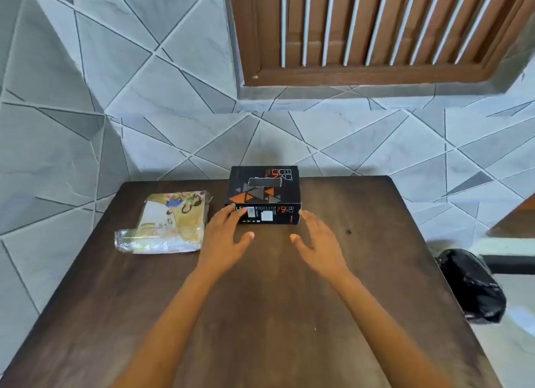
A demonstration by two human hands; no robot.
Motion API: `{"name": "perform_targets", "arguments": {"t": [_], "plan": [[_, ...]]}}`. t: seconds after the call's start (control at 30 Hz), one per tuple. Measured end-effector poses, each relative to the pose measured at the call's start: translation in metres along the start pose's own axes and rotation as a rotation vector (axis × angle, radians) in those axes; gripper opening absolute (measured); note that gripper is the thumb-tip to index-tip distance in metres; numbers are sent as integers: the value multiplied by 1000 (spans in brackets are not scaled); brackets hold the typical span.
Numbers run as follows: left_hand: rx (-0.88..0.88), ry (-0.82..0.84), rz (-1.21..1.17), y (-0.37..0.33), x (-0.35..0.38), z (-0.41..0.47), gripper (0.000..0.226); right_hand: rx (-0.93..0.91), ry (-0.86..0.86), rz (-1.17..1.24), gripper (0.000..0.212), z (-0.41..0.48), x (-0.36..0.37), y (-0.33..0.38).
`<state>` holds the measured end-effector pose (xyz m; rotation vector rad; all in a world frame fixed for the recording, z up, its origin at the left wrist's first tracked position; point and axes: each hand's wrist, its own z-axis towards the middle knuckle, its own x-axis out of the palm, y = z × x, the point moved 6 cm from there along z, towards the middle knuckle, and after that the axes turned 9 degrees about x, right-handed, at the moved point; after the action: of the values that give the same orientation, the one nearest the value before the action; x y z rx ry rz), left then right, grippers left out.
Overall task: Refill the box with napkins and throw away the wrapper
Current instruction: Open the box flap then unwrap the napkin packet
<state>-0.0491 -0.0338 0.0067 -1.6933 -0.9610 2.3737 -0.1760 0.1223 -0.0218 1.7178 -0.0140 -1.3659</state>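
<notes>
A black tissue box (263, 193) with orange and grey triangles and a slot in its top stands at the far middle of the dark wooden table (260, 301). To its left lies a napkin pack (170, 222) in a clear printed plastic wrapper. My left hand (228, 237) is open, fingers spread, its fingertips at the box's near left corner. My right hand (318, 240) is open too, just off the box's near right corner. Neither hand holds anything.
A bin lined with a black bag (472, 283) stands on the floor to the right of the table. Tiled walls close in behind and to the left. A brown louvred window (376, 31) is above.
</notes>
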Motion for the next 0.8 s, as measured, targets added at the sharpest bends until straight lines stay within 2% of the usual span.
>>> {"name": "perform_targets", "arguments": {"t": [0.1, 0.37, 0.57, 0.8], "plan": [[-67, 27, 56, 16, 13, 42, 61, 22, 50, -125, 62, 47, 6, -13], [-242, 110, 160, 63, 44, 96, 66, 94, 120, -175, 68, 112, 36, -29], [-263, 95, 118, 64, 51, 83, 62, 105, 69, -42, 69, 94, 46, -35], [-155, 164, 319, 44, 45, 36, 56, 194, -60, 39, 58, 34, 39, -42]]}}
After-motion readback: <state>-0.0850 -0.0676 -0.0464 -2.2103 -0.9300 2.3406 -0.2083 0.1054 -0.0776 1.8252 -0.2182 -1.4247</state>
